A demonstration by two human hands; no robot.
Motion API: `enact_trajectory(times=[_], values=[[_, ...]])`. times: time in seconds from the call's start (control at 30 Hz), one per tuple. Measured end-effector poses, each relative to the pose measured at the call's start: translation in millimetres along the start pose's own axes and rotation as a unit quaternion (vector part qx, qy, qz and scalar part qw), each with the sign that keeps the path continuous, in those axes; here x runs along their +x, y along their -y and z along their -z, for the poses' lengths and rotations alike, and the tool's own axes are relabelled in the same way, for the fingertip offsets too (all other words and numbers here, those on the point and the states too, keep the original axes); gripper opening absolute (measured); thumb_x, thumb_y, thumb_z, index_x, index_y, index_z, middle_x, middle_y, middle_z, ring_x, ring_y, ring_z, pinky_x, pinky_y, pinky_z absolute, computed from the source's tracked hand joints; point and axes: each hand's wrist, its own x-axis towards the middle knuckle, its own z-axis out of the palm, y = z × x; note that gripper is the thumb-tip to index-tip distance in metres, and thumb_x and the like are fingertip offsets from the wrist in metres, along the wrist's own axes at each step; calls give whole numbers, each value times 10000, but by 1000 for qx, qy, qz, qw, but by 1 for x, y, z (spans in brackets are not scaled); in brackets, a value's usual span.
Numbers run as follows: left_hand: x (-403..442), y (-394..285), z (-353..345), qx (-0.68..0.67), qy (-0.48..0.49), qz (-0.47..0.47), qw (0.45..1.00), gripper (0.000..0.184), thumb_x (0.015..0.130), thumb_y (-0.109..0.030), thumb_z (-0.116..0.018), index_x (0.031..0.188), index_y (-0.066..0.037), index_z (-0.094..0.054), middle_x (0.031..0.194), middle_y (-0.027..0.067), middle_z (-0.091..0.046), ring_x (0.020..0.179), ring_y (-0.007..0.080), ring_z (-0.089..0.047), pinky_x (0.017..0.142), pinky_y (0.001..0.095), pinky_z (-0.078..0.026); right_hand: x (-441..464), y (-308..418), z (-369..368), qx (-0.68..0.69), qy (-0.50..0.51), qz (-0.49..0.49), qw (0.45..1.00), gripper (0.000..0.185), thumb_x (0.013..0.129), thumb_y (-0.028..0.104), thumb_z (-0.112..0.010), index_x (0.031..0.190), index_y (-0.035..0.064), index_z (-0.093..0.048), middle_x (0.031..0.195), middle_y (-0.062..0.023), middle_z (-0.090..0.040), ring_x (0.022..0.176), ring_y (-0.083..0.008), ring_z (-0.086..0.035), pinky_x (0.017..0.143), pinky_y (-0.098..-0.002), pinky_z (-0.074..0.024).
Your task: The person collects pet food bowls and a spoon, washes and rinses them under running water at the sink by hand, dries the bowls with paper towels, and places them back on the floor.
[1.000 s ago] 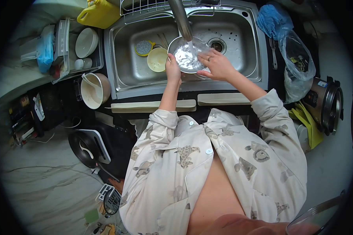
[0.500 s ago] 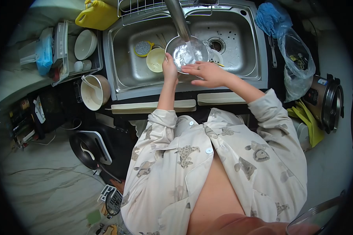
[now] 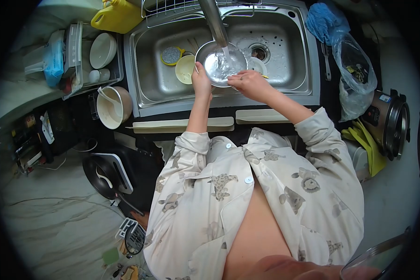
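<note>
A round metal bowl (image 3: 214,63) is held over the sink divider under the faucet (image 3: 213,21), and running water pours into it. My left hand (image 3: 201,83) grips the bowl's left side, its thumb on the rim and the other fingers hidden beneath. At the bowl's near right rim, my right hand (image 3: 253,85) has its fingers drawn together on the edge, the tips reaching slightly inside. Left of the bowl, a pale yellow bowl (image 3: 184,70) and a yellow-rimmed grey scrubber (image 3: 171,55) lie in the left basin. Behind my right hand, a whitish dish (image 3: 257,65) is partly hidden.
The double sink (image 3: 149,95) has a drain (image 3: 258,52) with dark bits around it. A wire rack (image 3: 172,7) and yellow jug (image 3: 116,16) stand behind. On the left are a dish box (image 3: 79,70) and a pot (image 3: 109,114); a plastic bag (image 3: 354,79) is at right.
My right hand's fingers, spread flat over the bowl's near rim before, are now drawn together at its right edge. The metal bowl has shifted slightly; water still runs into it.
</note>
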Motion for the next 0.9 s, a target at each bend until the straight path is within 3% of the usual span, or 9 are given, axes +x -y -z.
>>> enact_trajectory(times=[0.13, 0.2, 0.33, 0.4, 0.53, 0.6, 0.73, 0.83, 0.9], values=[[1, 13, -1, -36, -9, -1, 999, 513, 964, -451, -302, 1176, -16, -472, 958, 99, -614, 822, 184, -641, 600, 289, -545, -2, 1, 16, -35, 26, -32, 999, 59, 680, 109, -609, 735, 100, -589, 733, -30, -649, 700, -200, -634, 846, -307, -465], [1, 14, -2, -38, -9, 15, 999, 516, 962, -458, -300, 1172, -20, -473, 958, 98, -614, 797, 180, -645, 565, 289, -547, -3, -2, 19, -77, -39, -7, 996, 67, 681, 135, -611, 660, 97, -559, 658, -28, -625, 653, -189, -624, 857, -318, -456], [-6, 7, -4, -50, -3, 38, 998, 517, 956, -472, -297, 1157, -32, -478, 954, 94, -615, 733, 168, -654, 479, 283, -549, -2, -3, 20, -137, -42, -16, 990, 99, 690, 163, -610, 690, 67, -584, 672, -61, -631, 681, -198, -630, 908, -349, -434], [-7, 12, -5, -33, 1, 47, 998, 512, 958, -466, -296, 1152, -31, -482, 953, 94, -616, 738, 171, -655, 490, 286, -555, 0, -4, 19, -233, -58, -45, 970, 278, 669, 180, -668, 893, 22, -626, 906, -92, -669, 848, -214, -636, 958, -365, -404], [-14, 4, -13, -54, -13, 48, 997, 503, 961, -454, -300, 1131, -22, -494, 943, 95, -618, 743, 175, -655, 499, 286, -555, -2, -4, 4, -260, -61, -49, 962, 267, 683, 148, -621, 893, -18, -616, 873, -121, -662, 900, -230, -630, 992, -365, -382], [-13, 4, -12, -27, -7, 62, 998, 505, 963, -449, -296, 1122, -14, -499, 954, 101, -616, 778, 186, -651, 528, 303, -561, -6, -2, -3, -266, 12, -8, 964, 114, 657, 99, -567, 715, 14, -616, 733, -121, -646, 748, -226, -635, 990, -365, -374], [-13, 8, -14, -43, -19, 62, 997, 513, 965, -445, -288, 1142, -8, -491, 969, 105, -612, 817, 197, -645, 561, 318, -567, -9, 3, 3, -234, 50, -41, 970, 113, 636, 71, -544, 701, 10, -614, 728, -130, -641, 729, -227, -629, 990, -354, -374], [-17, 3, -18, -40, -24, 67, 997, 512, 967, -443, -282, 1158, -14, -485, 978, 104, -611, 818, 198, -645, 562, 318, -568, -4, -1, 5, -238, -6, -52, 970, 89, 632, 66, -546, 667, 8, -603, 680, -127, -625, 686, -219, -620, 954, -353, -401], [-17, 2, -18, -36, -18, 65, 997, 511, 967, -444, -280, 1165, -19, -483, 980, 102, -611, 809, 196, -646, 556, 313, -568, -1, -11, -8, -307, -156, 14, 939, 62, 624, 57, -542, 628, 17, -589, 648, -119, -608, 657, -214, -610, 933, -342, -413]])
